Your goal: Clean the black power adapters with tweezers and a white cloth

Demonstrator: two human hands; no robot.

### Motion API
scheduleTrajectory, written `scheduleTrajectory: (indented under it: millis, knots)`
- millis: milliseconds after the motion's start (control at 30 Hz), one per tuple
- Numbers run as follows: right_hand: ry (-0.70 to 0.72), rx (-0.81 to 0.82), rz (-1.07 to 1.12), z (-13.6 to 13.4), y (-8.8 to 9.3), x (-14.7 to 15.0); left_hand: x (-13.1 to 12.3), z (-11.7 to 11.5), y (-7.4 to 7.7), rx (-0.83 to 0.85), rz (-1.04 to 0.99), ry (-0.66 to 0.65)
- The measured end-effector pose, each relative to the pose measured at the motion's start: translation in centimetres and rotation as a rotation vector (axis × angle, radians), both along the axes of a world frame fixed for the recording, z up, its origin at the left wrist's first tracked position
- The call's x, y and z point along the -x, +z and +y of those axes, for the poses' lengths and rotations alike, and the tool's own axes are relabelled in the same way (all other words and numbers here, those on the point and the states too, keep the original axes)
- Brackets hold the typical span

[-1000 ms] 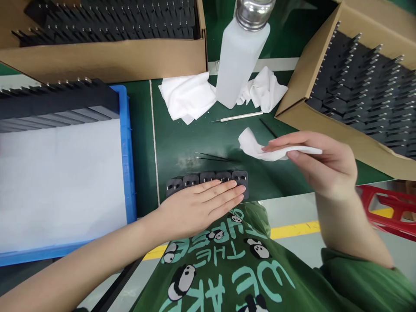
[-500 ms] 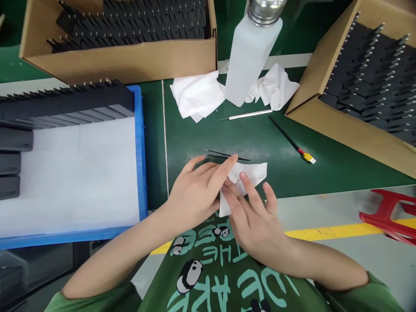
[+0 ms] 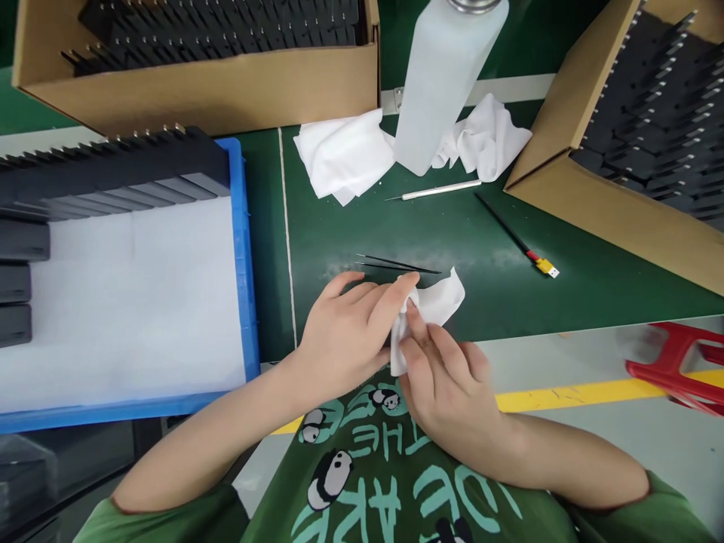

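A crumpled white cloth (image 3: 444, 300) is pinched between my hands at the near edge of the green worktop. My right hand (image 3: 452, 385) grips it with bent fingers, pressing it toward the left fingertips. Back up and fingers curled under, my left hand (image 3: 351, 328) meets the cloth at its index fingertip; whatever lies beneath its palm is hidden. Just beyond the left fingers, black tweezers (image 3: 399, 265) rest on the worktop.
To the left is a blue-rimmed tray (image 3: 244, 264) with dark grey pinned blocks. Cardboard boxes (image 3: 226, 94) with similar pieces stand behind and at right. A white bottle (image 3: 446, 83), folded cloth (image 3: 346, 154), thin white pick (image 3: 441, 190) and USB cable (image 3: 517, 240) lie beyond my hands.
My right fingers, spread before, have closed in on the cloth, which is now more bunched up with its right corner lifted. The view has shifted slightly.
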State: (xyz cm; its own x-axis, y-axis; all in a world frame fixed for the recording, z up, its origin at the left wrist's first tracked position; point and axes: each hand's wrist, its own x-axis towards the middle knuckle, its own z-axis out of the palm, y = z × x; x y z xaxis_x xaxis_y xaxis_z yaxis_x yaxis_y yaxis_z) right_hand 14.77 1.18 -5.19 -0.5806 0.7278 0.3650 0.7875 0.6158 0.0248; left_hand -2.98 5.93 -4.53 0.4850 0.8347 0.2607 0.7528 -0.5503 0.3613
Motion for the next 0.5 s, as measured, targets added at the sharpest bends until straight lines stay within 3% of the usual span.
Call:
scheduleTrajectory:
  millis: [167, 333, 400, 500]
  knots:
    - [0.064, -0.061, -0.079, 0.7, 0.7, 0.4, 0.1, 0.0, -0.1, 0.004, 0.013, 0.010]
    - [0.201, -0.009, 0.008, 1.2, 1.7, -1.4, 0.0, 0.0, 0.0, 0.024, 0.023, 0.042]
    - [0.262, 0.106, 0.129, 1.7, 2.6, -3.1, 0.0, -0.1, 0.0, 0.045, 0.028, 0.032]
    - [0.149, 0.342, 0.356, 2.3, 3.7, -6.1, 0.1, -0.1, 0.1, 0.063, 0.041, 0.020]
